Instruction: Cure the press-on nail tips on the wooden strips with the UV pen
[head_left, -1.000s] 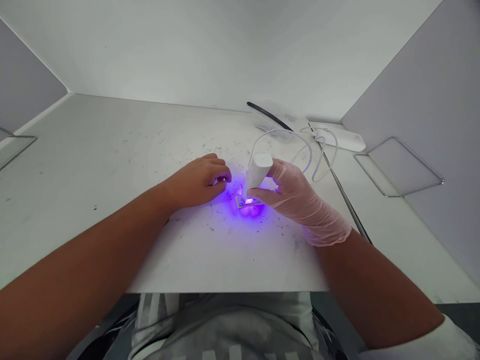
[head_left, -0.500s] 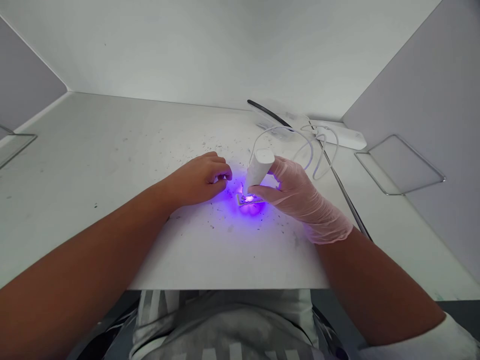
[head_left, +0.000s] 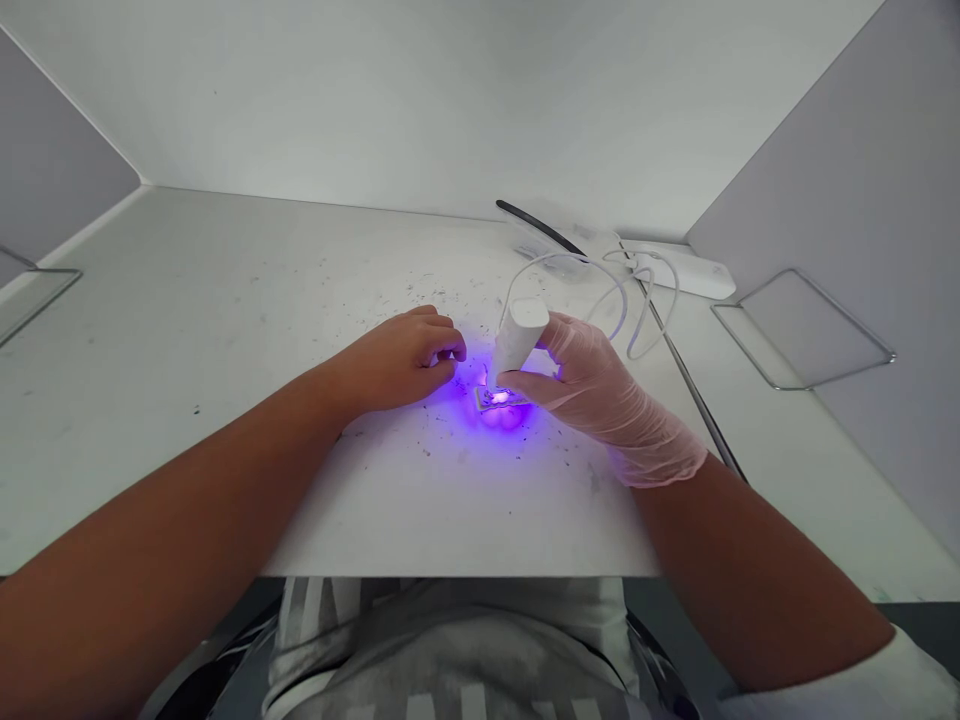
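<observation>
A white corded UV lamp (head_left: 517,338) is gripped in my right hand (head_left: 592,375), which wears a thin pinkish see-through glove. The lamp tilts, its lower end casting violet light down on a small flat rectangular piece (head_left: 481,399) on the table. Glare and my thumb hide much of that piece, so its kind is unclear. My bare left hand (head_left: 416,355) rests on the table just left of the glow, its fingers curled in. I see nothing held in it, and it stays apart from the lamp.
Dark specks dot the white table (head_left: 225,300). Behind my right hand lie the lamp's cord (head_left: 626,305), a clear plastic bag (head_left: 559,255), a black strip (head_left: 536,225) and a white power strip (head_left: 690,273). Wire frames (head_left: 802,330) stick out from the side panels.
The view has shifted very slightly. Both hands, the lamp and the lit piece keep their places.
</observation>
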